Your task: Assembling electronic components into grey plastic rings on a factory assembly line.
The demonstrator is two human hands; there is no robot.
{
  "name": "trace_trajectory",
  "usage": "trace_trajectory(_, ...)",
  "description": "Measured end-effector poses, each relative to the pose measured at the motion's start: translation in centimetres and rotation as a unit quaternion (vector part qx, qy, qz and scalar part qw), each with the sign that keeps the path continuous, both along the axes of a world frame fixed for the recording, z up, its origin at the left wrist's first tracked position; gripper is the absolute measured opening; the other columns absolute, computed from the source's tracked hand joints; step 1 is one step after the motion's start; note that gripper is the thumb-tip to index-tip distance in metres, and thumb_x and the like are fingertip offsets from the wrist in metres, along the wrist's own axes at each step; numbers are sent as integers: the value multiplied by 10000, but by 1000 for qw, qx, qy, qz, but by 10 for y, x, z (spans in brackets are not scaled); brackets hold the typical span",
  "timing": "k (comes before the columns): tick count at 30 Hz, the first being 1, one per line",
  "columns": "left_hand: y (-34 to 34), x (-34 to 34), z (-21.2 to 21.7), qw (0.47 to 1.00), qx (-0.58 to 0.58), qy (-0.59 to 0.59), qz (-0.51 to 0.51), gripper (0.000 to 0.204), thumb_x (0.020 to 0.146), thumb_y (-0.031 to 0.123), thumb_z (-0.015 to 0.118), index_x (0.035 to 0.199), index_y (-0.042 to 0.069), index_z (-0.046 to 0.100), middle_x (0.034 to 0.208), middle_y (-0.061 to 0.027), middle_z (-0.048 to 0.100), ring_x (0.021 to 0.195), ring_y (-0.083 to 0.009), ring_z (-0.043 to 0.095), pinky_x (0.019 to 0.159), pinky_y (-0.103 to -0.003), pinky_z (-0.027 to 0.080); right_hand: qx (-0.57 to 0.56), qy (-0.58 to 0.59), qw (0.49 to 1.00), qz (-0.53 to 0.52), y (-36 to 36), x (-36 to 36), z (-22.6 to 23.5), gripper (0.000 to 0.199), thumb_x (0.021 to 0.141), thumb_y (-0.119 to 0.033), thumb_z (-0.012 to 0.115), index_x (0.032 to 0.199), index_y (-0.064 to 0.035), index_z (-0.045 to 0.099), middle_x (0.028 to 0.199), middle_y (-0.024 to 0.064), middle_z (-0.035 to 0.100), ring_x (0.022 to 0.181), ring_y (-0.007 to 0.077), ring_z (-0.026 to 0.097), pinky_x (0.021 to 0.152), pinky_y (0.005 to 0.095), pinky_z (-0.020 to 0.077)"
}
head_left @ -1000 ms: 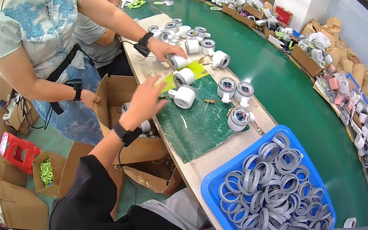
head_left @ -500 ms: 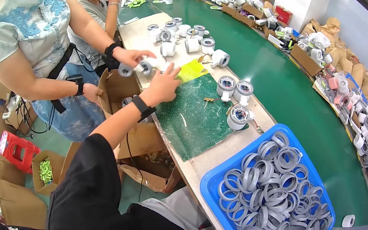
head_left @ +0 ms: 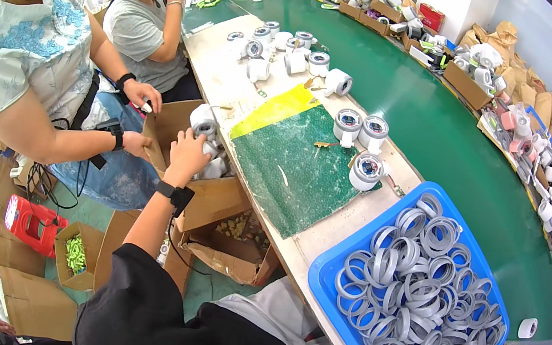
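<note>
My left hand (head_left: 187, 151) reaches out over an open cardboard box (head_left: 213, 195) that stands beside the workbench. Its fingers close on a white tape roll (head_left: 202, 120) at the box's far rim. More white rolls (head_left: 213, 165) lie inside the box, just right of my hand. I wear a black sleeve and a black wrist watch (head_left: 173, 193). My right hand is out of the picture. A co-worker in a pale blue top has one hand (head_left: 136, 144) on the box's left edge and the other hand (head_left: 143, 94) just above it.
A green cutting mat (head_left: 292, 164) and a yellow sheet (head_left: 274, 109) lie on the bench, with grey-capped rolls (head_left: 360, 128) at the mat's far corner. A blue crate (head_left: 323, 273) holds several grey rings. Behind runs a green conveyor (head_left: 443, 146). A second seated person (head_left: 142, 31) is further back.
My left hand has drawn back from the bench top and dropped left to the cardboard box with a white roll. The co-worker's hands have also come down from the bench to the box.
</note>
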State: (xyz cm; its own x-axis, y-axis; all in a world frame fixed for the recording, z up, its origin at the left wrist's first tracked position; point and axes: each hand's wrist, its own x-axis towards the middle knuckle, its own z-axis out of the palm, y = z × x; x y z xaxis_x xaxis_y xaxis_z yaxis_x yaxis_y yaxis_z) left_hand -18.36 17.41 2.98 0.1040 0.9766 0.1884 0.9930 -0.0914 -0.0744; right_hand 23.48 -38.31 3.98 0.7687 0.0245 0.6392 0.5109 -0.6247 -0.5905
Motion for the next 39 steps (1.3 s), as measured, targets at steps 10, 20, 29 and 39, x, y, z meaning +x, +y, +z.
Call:
trace_trajectory(10,-8,70,27,977,153,-76,-130,514,760,261,691,1205,54,537,1327,-196,440,1239,-366,392,951,-478,369,20,2,1000,6,-3,1,-4,240,919,-136,505,1003,69,598,988,210,602,909,341,553,888,420,413)
trace_trajectory(20,-24,154,-9,944,89,-151,-280,450,866,331,584,1230,73,522,1330,-146,463,1262,-335,388,1026,-443,318,16,-2,1000,-7,0,-1,-4,244,929,-134,490,983,73,608,1005,208,607,912,344,558,872,423,423)
trace_trajectory(29,-25,149,-8,944,82,-169,-270,432,837,302,612,1196,70,554,1322,-128,484,1260,-325,394,1021,-433,317,1,-5,1000,-6,4,-1,0,261,928,-162,481,968,66,601,986,197,609,909,346,555,869,433,417)
trace_trajectory(39,-18,148,-9,937,95,-187,-279,425,798,258,640,1165,55,569,1309,-136,499,1245,-317,415,1003,-450,326,44,47,998,-3,-14,14,-30,99,884,-24,450,920,47,510,1128,151,538,1055,278,496,973,372,350)
